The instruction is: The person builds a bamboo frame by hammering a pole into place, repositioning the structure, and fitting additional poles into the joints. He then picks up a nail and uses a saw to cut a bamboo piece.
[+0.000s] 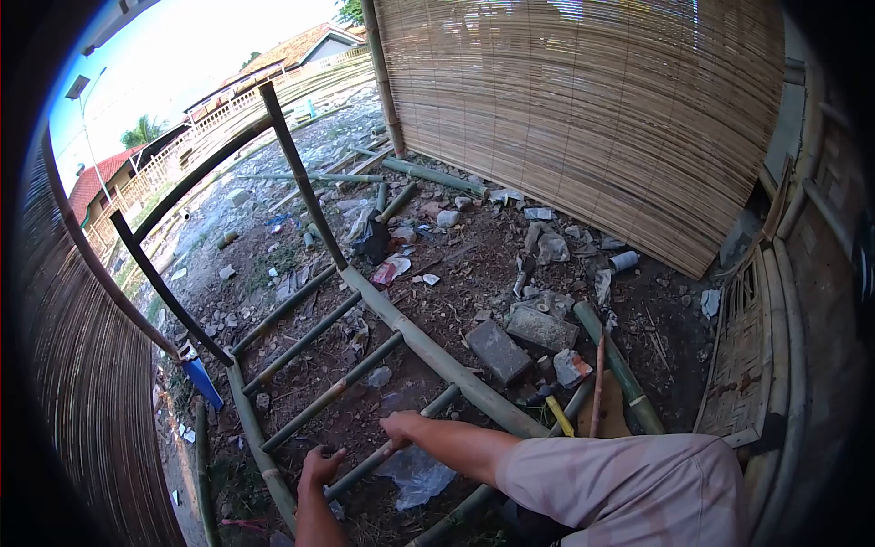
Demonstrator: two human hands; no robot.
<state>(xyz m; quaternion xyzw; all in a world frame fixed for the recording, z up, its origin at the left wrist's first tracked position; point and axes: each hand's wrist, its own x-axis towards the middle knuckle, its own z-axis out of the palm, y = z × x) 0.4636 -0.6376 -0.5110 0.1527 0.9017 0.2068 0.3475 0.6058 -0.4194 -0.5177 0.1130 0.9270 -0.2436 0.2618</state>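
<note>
A bamboo frame [424, 351] like a ladder lies low over the dirt, with several round rungs [333, 394] between two long poles. My right hand [403, 428] is closed around one of the nearer rungs. Close to that same rung, farther left, my left hand [321, 467] has its thumb and fingers apart and grips nothing. Beneath the rung, a clear plastic sheet [417, 481] lies crumpled on the ground. Dark upright poles [305, 182] rise from the frame's far end, joined by a crossbar [205, 173].
A blue-bladed saw [202, 383] stands at the left beside a bamboo blind [100, 392]. To the right lie a yellow-handled hammer [560, 416], grey blocks [498, 352] and a cut bamboo pole [620, 369]. A large bamboo screen [574, 118] hangs behind scattered rubble.
</note>
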